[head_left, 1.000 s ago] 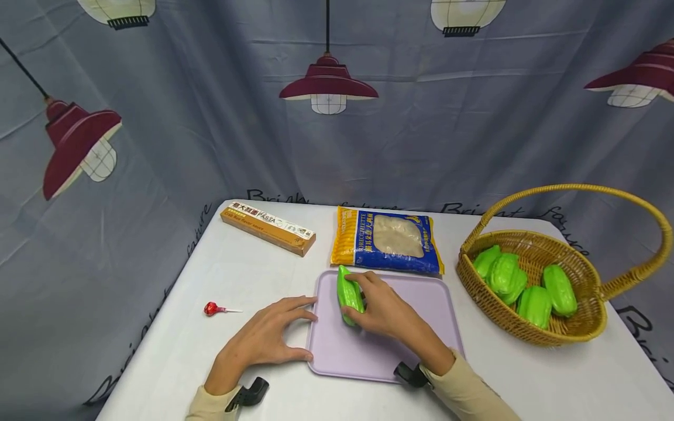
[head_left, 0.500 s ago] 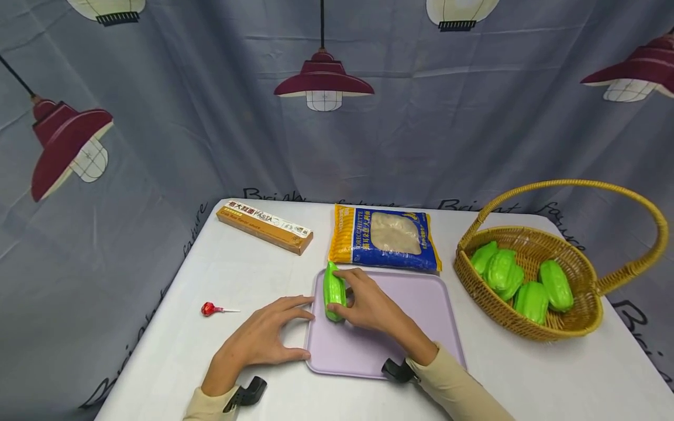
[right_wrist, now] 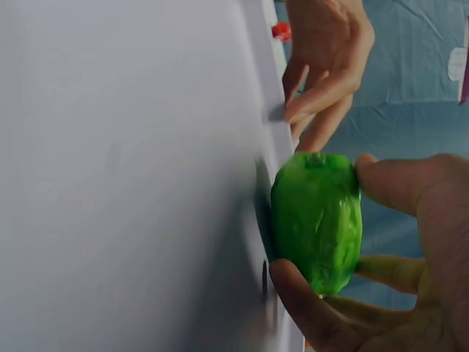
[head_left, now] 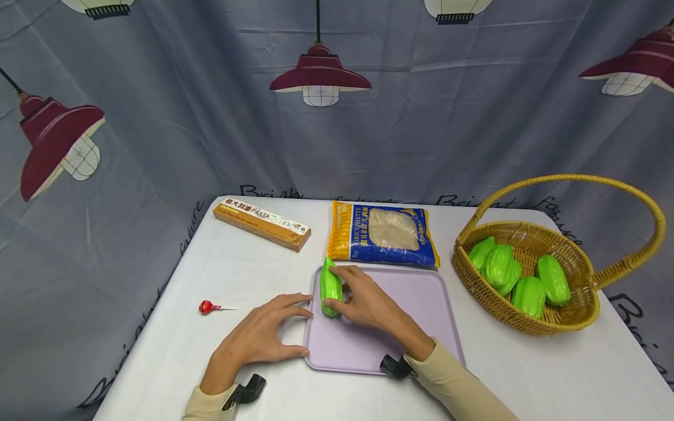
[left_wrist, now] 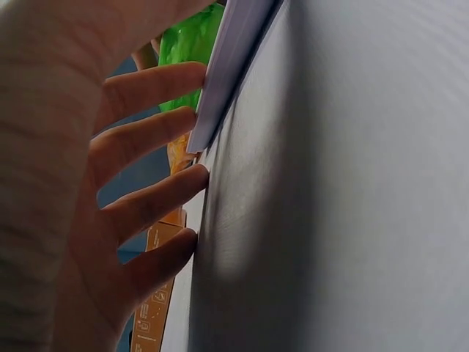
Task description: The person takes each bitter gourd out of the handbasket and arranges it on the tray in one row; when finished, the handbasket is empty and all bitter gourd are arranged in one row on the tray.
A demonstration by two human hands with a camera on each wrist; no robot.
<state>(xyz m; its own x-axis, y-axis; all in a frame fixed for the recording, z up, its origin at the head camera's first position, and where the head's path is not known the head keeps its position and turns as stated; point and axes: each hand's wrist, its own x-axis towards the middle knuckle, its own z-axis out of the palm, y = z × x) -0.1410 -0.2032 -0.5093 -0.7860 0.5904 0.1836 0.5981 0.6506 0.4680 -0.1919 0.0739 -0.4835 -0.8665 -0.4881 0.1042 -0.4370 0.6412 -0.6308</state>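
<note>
A green ridged fruit (head_left: pixel 330 287) is at the left part of the lilac tray (head_left: pixel 347 356), near its left rim. My right hand (head_left: pixel 368 301) grips it from the right, thumb on the near end and fingers towards the far end; the right wrist view shows the fruit (right_wrist: pixel 316 220) between thumb and fingers. My left hand (head_left: pixel 260 333) has its fingers spread, fingertips at the tray's left edge. In the left wrist view, fingers of the left hand (left_wrist: pixel 139 161) touch the tray's rim (left_wrist: pixel 227 66).
A wicker basket (head_left: pixel 484 301) with several green fruits stands at the right, its handle arching high. Behind the tray lies a blue and yellow pasta bag (head_left: pixel 384 234); a brown pasta box (head_left: pixel 263 223) lies at the back left. A red lollipop (head_left: pixel 206 307) lies at the left.
My right hand has moved left across the tray with the green fruit, bringing it near the left rim. The left hand has stayed at the tray's edge. The head view has shifted slightly.
</note>
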